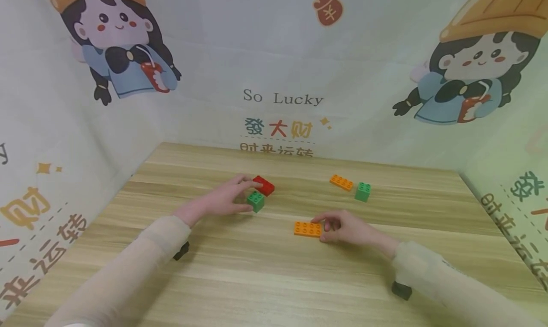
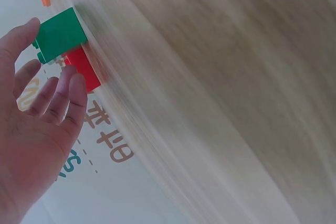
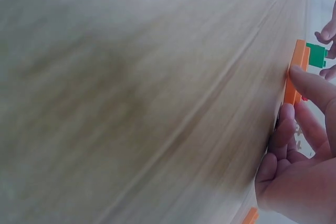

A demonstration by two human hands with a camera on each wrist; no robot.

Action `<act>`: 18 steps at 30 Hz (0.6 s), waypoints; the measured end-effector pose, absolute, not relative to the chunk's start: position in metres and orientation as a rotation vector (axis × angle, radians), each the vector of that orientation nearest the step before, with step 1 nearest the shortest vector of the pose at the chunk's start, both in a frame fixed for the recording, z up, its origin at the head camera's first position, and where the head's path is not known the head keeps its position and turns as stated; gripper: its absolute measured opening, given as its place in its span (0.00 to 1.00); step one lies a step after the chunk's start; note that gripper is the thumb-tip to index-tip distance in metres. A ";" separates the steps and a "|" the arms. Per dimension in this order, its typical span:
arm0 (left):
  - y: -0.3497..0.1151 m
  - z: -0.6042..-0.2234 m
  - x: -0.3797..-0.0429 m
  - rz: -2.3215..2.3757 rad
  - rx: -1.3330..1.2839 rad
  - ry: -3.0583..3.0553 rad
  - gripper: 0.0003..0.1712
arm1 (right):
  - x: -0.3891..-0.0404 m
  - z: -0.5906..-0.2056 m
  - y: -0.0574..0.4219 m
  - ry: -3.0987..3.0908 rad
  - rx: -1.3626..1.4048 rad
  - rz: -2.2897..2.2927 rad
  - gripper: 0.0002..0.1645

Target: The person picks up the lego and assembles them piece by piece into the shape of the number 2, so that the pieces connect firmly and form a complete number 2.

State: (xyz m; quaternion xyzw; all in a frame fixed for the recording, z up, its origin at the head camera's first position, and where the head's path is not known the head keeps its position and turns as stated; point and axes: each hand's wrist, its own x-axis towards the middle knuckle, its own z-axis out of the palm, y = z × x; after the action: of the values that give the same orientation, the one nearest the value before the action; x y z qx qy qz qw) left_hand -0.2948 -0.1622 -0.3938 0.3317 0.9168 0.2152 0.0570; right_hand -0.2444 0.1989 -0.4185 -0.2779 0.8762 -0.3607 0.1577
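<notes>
My left hand reaches in beside a green building block, thumb near its front and index finger over a red building block just behind. In the left wrist view its fingers look loosely spread, with the green block off the thumb tip and the red block beyond the fingertips. An orange eight-stud building block lies studs up, its right end pinched between the thumb and index finger of my right hand. The right wrist view shows the thumb along this orange block's edge.
Farther back on the right, a second orange block lies close to another green block. The wooden table backs onto a printed cloth that also hangs at both sides.
</notes>
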 end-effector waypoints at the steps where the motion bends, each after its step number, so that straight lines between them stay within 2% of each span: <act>1: -0.162 -0.394 -0.295 0.656 1.011 2.779 0.37 | -0.244 -0.418 0.198 2.518 -0.788 -1.034 0.25; 18: -0.158 -0.394 -0.296 0.717 0.959 2.705 0.30 | -0.252 -0.418 0.183 2.560 -0.711 -1.036 0.24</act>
State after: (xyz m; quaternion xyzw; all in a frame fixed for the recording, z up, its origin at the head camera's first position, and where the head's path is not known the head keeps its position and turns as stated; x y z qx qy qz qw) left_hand -0.2965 -0.1578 -0.3944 0.3228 0.9106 0.2413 0.0915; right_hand -0.2521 0.1829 -0.4180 -0.2468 0.8882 -0.3595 0.1446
